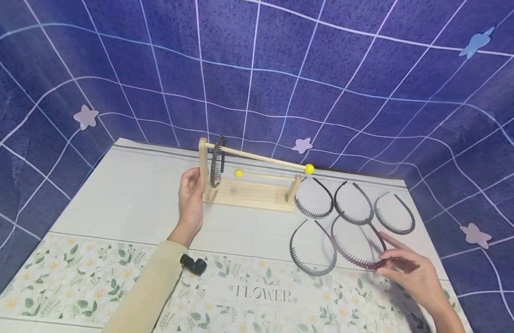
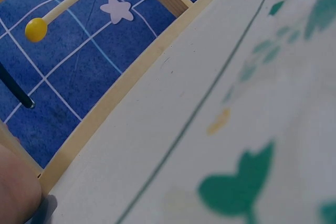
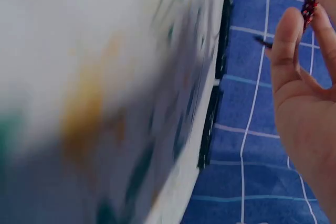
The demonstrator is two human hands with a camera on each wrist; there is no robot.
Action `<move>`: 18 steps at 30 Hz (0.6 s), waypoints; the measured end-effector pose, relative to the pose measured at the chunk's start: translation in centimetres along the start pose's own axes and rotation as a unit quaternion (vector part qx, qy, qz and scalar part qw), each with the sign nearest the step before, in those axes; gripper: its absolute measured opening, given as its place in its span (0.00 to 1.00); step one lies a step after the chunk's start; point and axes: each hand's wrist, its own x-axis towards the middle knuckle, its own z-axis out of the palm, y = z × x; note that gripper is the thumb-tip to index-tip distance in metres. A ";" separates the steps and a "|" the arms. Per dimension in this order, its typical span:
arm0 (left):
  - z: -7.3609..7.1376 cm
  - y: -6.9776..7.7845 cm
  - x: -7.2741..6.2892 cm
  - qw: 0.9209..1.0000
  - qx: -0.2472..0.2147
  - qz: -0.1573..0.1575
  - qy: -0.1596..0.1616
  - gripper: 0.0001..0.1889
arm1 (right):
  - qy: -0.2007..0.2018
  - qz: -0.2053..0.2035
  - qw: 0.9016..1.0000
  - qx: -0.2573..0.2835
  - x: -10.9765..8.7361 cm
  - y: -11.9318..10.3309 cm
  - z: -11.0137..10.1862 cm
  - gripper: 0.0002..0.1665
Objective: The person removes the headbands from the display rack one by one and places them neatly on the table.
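Note:
My left hand [image 1: 191,199] grips the left upright of a light wooden rack [image 1: 248,196]. Two rods with yellow ball ends reach sideways from the rack's uprights. On the upper rod, close to the left upright, hangs a dark toothed headband [image 1: 216,166]. At the right, thumb and fingers of my right hand [image 1: 411,273] pinch a dark red headband [image 1: 365,265] at its lower right curve. Its glittery red surface [image 3: 310,9] shows between the fingertips in the right wrist view. The left wrist view shows only a bit of the left hand beside the rack's base.
Several more headbands lie right of the rack: a black one [image 1: 331,208] by its base, another black one [image 1: 371,212], a thin one [image 1: 413,224] far right and one [image 1: 313,273] nearer the front. A floral cloth [image 1: 94,277] covers the table; a blue gridded curtain stands behind.

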 end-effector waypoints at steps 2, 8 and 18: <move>0.0 0.0 0.0 1.000 0.000 0.000 0.000 0.12 | -0.015 -0.003 1.000 -0.002 -0.2 0.2 -0.7 0.26; 0.0 0.0 0.0 1.000 0.002 -0.002 0.002 0.12 | -0.057 0.003 0.998 -0.024 -0.8 0.5 -2.4 0.25; 0.0 0.0 0.0 1.000 -0.010 -0.004 0.006 0.13 | -0.079 -0.001 0.996 -0.045 -1.3 1.6 -3.7 0.28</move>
